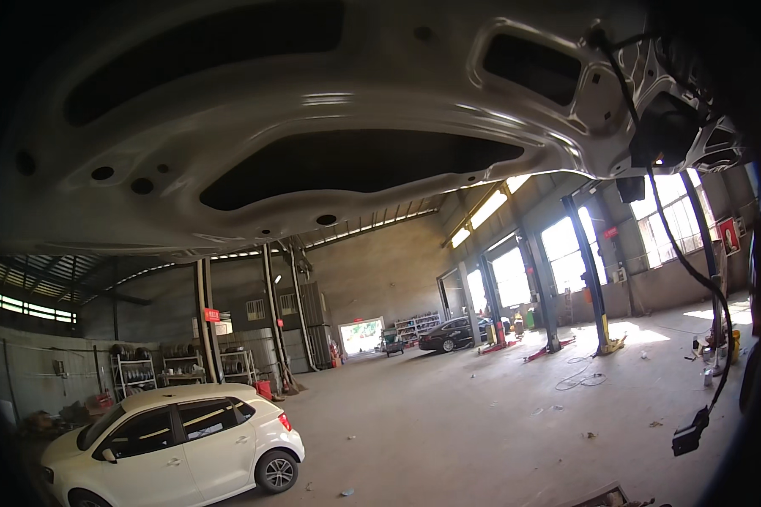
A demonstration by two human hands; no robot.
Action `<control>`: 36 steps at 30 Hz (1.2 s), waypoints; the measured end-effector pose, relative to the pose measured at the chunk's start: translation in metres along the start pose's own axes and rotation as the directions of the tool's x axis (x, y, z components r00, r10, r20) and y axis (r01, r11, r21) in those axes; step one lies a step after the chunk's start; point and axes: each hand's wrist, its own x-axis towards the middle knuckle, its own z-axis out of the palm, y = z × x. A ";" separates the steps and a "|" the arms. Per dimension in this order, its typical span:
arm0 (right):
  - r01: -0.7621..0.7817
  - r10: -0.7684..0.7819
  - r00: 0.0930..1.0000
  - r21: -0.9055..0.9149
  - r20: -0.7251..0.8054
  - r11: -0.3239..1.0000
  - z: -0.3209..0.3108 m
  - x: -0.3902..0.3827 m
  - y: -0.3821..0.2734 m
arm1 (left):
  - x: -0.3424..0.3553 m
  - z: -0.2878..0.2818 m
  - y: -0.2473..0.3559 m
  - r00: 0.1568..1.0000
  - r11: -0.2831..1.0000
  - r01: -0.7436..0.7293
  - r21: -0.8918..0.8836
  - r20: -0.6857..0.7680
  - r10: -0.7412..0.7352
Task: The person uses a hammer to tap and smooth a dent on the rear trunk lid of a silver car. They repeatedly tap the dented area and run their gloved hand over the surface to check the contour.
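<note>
Neither of my hands shows in the head view. Overhead spreads the pale inner side of a raised vehicle panel, a hood or a tailgate; which one I cannot tell. It has dark cut-outs and small round holes. From its right end a black cable hangs down in a curve. A black plug-like piece dangles at the cable's lower end, with the workshop floor behind it. Near the panel's right end a dark part sits among more wires.
A white hatchback stands at the lower left. Farther back are a black car, lift posts, shelves with tyres and a bright doorway. A loose hose lies on the concrete floor.
</note>
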 end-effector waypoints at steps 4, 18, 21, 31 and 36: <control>-0.045 0.045 0.997 -0.002 0.061 0.999 -0.005 0.009 0.012 | -0.004 -0.005 -0.005 0.999 1.000 0.010 -0.006 -0.037 -0.010; 0.147 -0.134 0.981 -0.091 0.143 0.985 -0.037 0.019 0.003 | -0.013 -0.017 -0.025 0.994 0.999 0.030 -0.037 -0.103 -0.034; 0.266 -0.234 0.950 -0.144 0.206 0.953 -0.037 0.036 0.022 | -0.011 -0.022 -0.031 0.994 0.998 0.044 -0.047 -0.100 -0.049; 0.156 -0.113 0.932 -0.099 0.345 0.983 0.045 0.095 0.086 | 0.058 -0.067 -0.042 0.986 0.984 0.166 -0.057 -0.023 -0.167; 0.328 -0.242 0.922 -0.282 0.302 0.902 0.069 0.107 0.099 | 0.134 -0.108 -0.048 0.955 0.956 0.291 -0.025 0.069 -0.289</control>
